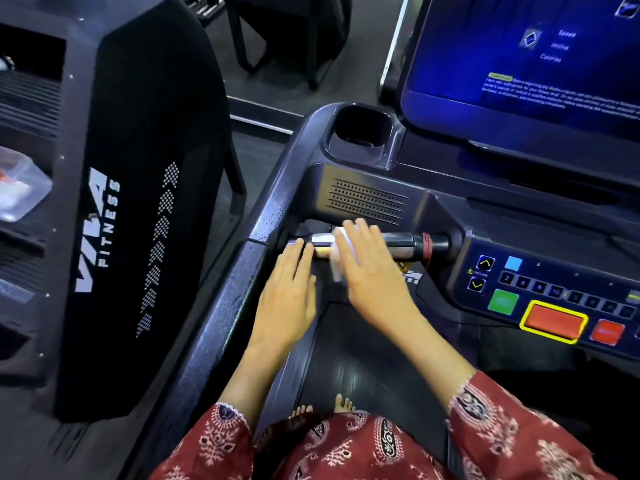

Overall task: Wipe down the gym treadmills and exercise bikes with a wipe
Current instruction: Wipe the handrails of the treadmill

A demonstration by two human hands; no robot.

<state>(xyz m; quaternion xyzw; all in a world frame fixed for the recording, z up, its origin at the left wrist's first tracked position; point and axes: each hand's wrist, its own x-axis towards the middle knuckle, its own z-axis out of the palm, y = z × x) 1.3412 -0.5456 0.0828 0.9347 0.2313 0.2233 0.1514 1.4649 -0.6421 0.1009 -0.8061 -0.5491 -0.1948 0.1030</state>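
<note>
I stand on a black treadmill point(263, 216). Its short horizontal handlebar point(408, 244), metal and black with a red band, juts left from the console. My right hand point(370, 268) lies over this bar with fingers fairly straight, pressing a white wipe point(337, 261) against it; the wipe hangs below the palm. My left hand point(287, 292) sits just to the left, fingers straight, fingertips touching the bar's left end. The belt point(346, 368) runs below my arms.
A lit blue screen point(519, 64) rises at upper right above a cup holder point(360, 129) and a button panel with a green and a red button point(554, 322). Another black "VIA FITNESS" machine point(138, 202) stands close on the left, a clear plastic container point(20, 185) resting on it.
</note>
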